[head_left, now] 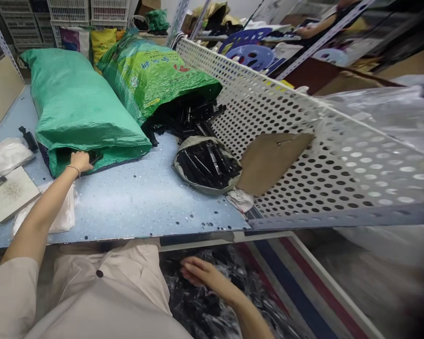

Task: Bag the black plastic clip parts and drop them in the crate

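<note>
My left hand [80, 161] reaches into the open mouth of a large green woven sack [88, 108] lying on the blue speckled table [134, 197]. Its fingertips are partly hidden, with something dark beside them. Below the table edge, my right hand [198, 271] hangs over a box of clear bags with black pieces [208, 306], its fingers curled together; what they hold, if anything, is too small to tell. A printed green sack [155, 75] spills black parts [191, 117]. Nearer stands a rolled-down bag [208, 165] full of black strips.
A perforated white panel [286, 141] borders the table on the right, with brown cardboard [272, 162] against it. At left lie a small square board [12, 193] and white plastic bags [7, 155]. Another person's arm [318, 27] shows at the back right.
</note>
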{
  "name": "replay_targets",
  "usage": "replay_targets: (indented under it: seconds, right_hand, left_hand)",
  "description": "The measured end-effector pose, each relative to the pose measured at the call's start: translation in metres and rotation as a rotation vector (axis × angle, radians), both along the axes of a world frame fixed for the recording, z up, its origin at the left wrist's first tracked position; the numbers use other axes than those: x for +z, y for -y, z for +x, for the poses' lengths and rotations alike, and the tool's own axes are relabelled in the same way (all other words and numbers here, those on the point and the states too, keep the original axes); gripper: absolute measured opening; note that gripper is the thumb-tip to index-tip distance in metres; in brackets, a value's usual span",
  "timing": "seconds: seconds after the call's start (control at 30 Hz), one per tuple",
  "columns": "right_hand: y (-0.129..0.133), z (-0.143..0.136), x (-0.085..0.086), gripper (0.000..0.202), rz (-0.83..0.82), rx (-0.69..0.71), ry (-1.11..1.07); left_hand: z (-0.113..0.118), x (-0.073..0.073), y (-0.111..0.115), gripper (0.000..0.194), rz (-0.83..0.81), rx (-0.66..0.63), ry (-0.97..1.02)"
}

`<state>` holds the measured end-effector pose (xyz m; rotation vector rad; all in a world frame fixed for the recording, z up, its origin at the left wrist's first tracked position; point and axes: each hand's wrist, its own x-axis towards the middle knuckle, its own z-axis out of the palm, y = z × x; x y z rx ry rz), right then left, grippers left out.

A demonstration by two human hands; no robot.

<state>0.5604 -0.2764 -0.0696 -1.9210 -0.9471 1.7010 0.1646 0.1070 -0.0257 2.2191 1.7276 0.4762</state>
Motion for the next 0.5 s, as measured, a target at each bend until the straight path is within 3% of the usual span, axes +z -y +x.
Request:
replay_targets:
  seconds: [0.07, 0.13, 0.2, 0.3, 0.4, 0.5]
  right_hand:
    - [-0.036, -0.031, 0.021, 0.043, 0.13, 0.087, -0.107]
    - [-0.071, -0.068, 0.041, 0.04, 0.337, 0.137, -0.111]
    - [-0.105, -0.105, 0.058, 0.036, 0.577, 0.126, 0.007]
    - [-0.15, -0.15, 0.071, 0.033, 0.881, 0.128, 0.332]
    - [-0.175, -0.177, 0.07, 0.035, 1.038, 0.236, 0.522]
    - [-0.183, -0.191, 0.062, 0.04, 1.086, 0.345, 0.502]
  left_hand:
    - [0.007, 0.0, 0.027, 0.052, -0.037, -0.019, -0.001]
    - [0.021, -0.001, 0.071, 0.061, -0.089, -0.076, 0.075]
    - [0.035, -0.003, 0.123, 0.071, -0.124, -0.106, 0.252]
    - [0.048, 0.0, 0.191, 0.077, 0.018, -0.15, 0.421]
    - [0.044, 0.005, 0.226, 0.073, -0.002, -0.148, 0.537]
    - [0.031, 0.007, 0.234, 0.067, -0.13, -0.122, 0.661]
